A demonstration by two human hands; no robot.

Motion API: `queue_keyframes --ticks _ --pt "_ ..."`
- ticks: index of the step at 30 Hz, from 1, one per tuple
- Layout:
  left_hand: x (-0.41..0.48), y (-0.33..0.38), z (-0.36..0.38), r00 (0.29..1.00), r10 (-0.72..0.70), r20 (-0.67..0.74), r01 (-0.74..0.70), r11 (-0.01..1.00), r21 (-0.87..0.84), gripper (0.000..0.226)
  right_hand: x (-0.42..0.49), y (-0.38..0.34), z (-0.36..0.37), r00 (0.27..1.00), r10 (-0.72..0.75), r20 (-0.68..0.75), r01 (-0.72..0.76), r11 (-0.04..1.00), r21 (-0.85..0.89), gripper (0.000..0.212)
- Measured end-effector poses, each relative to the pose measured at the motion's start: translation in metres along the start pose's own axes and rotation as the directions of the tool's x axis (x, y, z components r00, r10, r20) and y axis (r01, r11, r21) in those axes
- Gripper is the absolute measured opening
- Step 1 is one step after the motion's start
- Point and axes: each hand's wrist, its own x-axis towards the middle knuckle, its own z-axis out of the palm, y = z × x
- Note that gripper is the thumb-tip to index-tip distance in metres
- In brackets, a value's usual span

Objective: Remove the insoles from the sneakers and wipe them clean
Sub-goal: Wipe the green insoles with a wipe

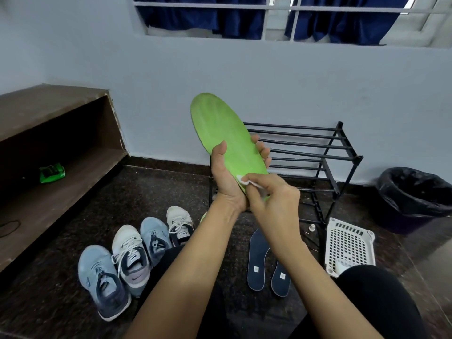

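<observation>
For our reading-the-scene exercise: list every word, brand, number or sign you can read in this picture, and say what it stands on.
No words or numbers can be read.
Swoosh-shaped logo, no letters: heel of the white sneaker.
White labels on the dark insoles: too small to read.
Print on the green packet: blurred.
The green insole: no print visible.
</observation>
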Motion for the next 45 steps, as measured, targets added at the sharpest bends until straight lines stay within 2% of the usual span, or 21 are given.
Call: queue_keyframes --ticks 2,6,10,16,20,26,33,36,40,43,45 --pt "-0.003 -0.005 0.001 1.0 -0.028 0.009 0.027 1.0 0.009 0.074 0.007 0.008 0.001 1.0 0.003 -0.016 -0.004 0.996 -0.091 0.019" --pt "-0.005 -0.006 0.002 0.999 -0.036 -0.003 0.036 0.999 0.014 0.075 0.017 0.025 -0.006 0.991 0.128 -0.041 -0.134 0.969 -0.206 0.016" --pt "-0.002 0.003 -0.003 1.0 0.0 -0.006 0.0 1.0 0.014 0.081 0.005 0.019 -0.005 0.983 0.185 -0.003 -0.184 0.975 -0.123 0.014" --pt "-0.001 0.002 0.0 1.0 0.009 -0.008 -0.009 1.0 0.015 0.075 -0.003 0.006 -0.006 0.989 0.139 0.051 -0.139 0.99 -0.005 0.017" --pt "-0.003 -0.004 0.001 1.0 -0.015 0.003 0.015 0.999 0.031 0.078 0.009 0.013 -0.002 0.996 0.087 -0.017 -0.088 0.993 -0.08 0.017" --pt "-0.005 -0.007 0.002 0.997 -0.072 0.023 0.072 0.997 0.013 0.075 0.012 0.017 -0.002 0.994 0.075 -0.082 -0.089 0.979 -0.184 0.017" --pt "0.002 0.002 -0.002 0.997 -0.066 0.048 0.066 0.998 -0.005 0.075 -0.016 -0.011 -0.007 0.998 0.069 -0.001 -0.069 0.998 0.012 0.025" --pt "0.002 -0.002 -0.001 0.996 -0.07 0.056 0.069 0.997 0.018 0.076 -0.005 -0.005 -0.005 0.999 0.047 -0.023 -0.048 0.997 -0.052 0.021" --pt "-0.004 -0.011 0.004 0.995 -0.081 0.061 0.08 0.996 0.03 0.074 0.017 0.012 -0.001 0.996 0.039 -0.083 -0.058 0.97 -0.236 0.017" --pt "-0.003 -0.01 0.005 0.994 -0.091 0.057 0.089 0.995 0.044 0.073 0.016 0.012 -0.001 0.992 0.051 -0.119 -0.076 0.974 -0.216 0.018" --pt "0.0 -0.007 0.004 0.992 -0.115 0.052 0.111 0.992 0.067 0.077 0.007 0.005 -0.002 0.991 0.076 -0.106 -0.09 0.987 -0.133 0.021"
